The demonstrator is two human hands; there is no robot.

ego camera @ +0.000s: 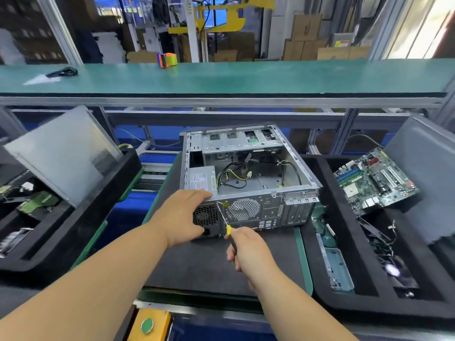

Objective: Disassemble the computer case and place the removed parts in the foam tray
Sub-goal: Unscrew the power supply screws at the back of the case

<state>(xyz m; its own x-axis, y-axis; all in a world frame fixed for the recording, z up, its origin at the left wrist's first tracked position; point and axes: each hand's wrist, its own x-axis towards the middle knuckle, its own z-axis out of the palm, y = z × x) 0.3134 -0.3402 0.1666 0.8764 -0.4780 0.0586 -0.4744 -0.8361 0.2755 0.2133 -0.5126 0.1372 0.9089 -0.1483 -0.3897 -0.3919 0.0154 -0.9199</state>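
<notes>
So we braced the open grey steel computer case (248, 173) on the dark mat with our left hand (183, 215) pressing flat-fingered on its rear corner, while our right hand (247, 249) gripped the yellow-handled screwdriver (225, 222), tip at a power-supply screw, black foam tray (344, 242) beside it.

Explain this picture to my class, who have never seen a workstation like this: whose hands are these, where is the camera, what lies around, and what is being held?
The one picture comes from a camera worn on a person's head, looking down at their own bare hands. In the middle, on a dark mat, lies an opened computer case with loose cables inside. The left hand rests on the case's near corner, over the power supply. The right hand grips a yellow-handled screwdriver, its tip at the back panel. To the right, a black foam tray holds a green motherboard. Another foam tray on the left holds a grey metal side panel.
</notes>
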